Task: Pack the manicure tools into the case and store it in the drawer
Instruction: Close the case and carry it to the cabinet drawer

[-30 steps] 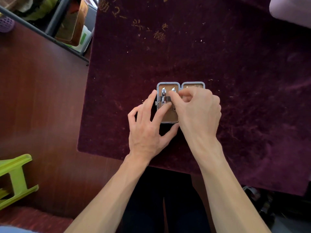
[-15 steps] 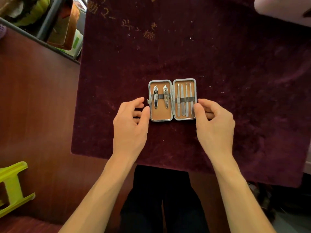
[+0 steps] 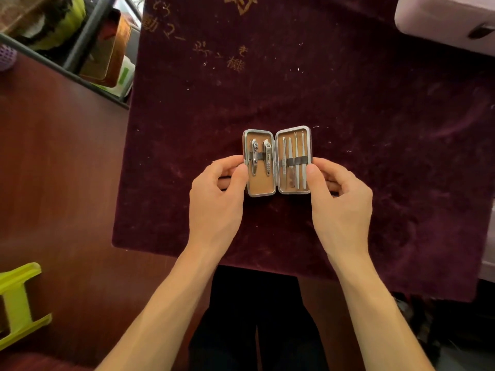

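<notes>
The left hand [image 3: 214,194] curls its thumb over the left edge of a small metal-rimmed manicure case with tan lining [image 3: 261,187], the fingers tucked under that edge. The right hand [image 3: 338,199] pinches the right edge the same way. The case lies open like a book, between the hands, on a dark purple velvet cloth [image 3: 348,103]. Two silver nail clippers [image 3: 260,156] sit strapped in its left half; four slim silver tools [image 3: 294,163] sit strapped in its right half. A pale pink box [image 3: 442,20] stands at the cloth's far right corner.
</notes>
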`<action>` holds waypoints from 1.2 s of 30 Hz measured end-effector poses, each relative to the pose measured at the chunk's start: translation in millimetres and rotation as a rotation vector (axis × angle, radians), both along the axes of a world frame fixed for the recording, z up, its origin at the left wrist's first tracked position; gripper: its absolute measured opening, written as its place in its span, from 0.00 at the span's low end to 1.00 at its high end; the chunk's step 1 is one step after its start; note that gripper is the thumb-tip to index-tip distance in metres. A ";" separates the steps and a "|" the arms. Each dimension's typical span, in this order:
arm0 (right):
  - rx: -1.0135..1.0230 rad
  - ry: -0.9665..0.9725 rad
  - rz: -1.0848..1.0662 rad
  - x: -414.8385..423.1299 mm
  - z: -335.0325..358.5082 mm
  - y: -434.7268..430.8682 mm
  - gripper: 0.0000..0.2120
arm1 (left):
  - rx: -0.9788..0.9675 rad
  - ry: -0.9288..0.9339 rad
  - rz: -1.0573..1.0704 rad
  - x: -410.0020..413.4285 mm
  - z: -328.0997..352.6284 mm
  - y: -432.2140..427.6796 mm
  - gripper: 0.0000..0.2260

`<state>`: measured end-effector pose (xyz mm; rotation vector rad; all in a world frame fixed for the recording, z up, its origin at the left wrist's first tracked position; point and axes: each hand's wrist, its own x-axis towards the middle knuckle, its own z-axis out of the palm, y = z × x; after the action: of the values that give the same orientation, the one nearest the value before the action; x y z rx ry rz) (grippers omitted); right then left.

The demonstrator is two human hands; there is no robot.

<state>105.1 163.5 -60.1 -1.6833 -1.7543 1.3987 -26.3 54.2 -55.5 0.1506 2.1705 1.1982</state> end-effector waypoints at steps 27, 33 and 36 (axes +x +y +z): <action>0.237 -0.034 0.782 7.4 4.0 29.4 0.17 | 0.045 0.425 -0.548 -19.2 -1.6 -20.9 0.19; 0.315 0.012 0.677 7.0 -1.6 27.1 0.14 | 0.069 0.369 -0.506 -24.8 -5.4 -16.4 0.14; 0.316 0.022 0.669 6.7 -2.2 27.1 0.14 | 0.080 0.368 -0.505 -25.6 -5.1 -15.3 0.13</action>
<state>111.9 190.6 -62.4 -0.9464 -2.4996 1.2595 -51.9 39.0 -60.6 0.9584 2.1911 1.0144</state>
